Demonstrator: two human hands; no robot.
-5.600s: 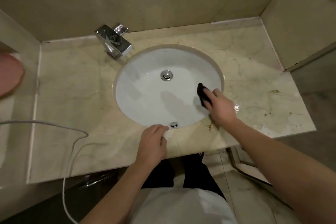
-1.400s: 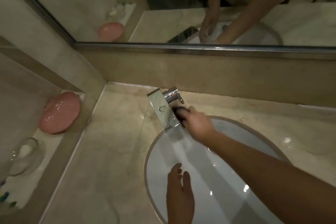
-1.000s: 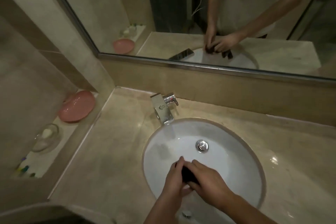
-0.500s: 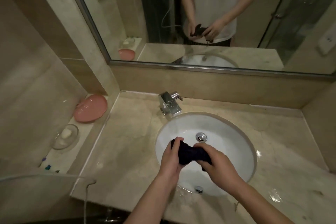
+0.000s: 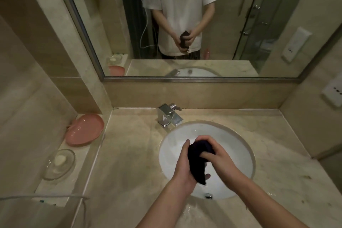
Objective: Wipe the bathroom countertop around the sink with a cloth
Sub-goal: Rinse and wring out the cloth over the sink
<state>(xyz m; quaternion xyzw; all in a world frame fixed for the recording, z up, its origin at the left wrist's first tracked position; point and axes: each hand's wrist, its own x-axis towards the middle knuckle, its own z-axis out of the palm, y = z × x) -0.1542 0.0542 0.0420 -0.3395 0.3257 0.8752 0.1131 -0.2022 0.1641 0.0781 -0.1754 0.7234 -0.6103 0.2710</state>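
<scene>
Your left hand (image 5: 183, 164) grips the lower part of the dark cloth (image 5: 197, 161), fingers wrapped behind it with a fingertip showing at its right edge. Your right hand (image 5: 218, 159) curls over the top of the same cloth, fingers closed down across its upper fold. The cloth is bunched into a thick roll that hangs upright between your two hands, held above the basin and touching neither the bowl nor the stone.

Below it sits the white oval sink (image 5: 238, 150), set into the beige marble countertop (image 5: 129, 163). Wet patches shine on the stone near the front rim of the bowl. The square chrome faucet (image 5: 169, 116) stands at the back left of the sink, its spout pointing over the bowl.

On the ledge to your left lies a pink dish (image 5: 85, 129), and nearer you a clear glass soap dish (image 5: 59, 164) holding a pale bar. The mirror (image 5: 231, 24) above the backsplash reflects your white shirt and both hands round the cloth.
</scene>
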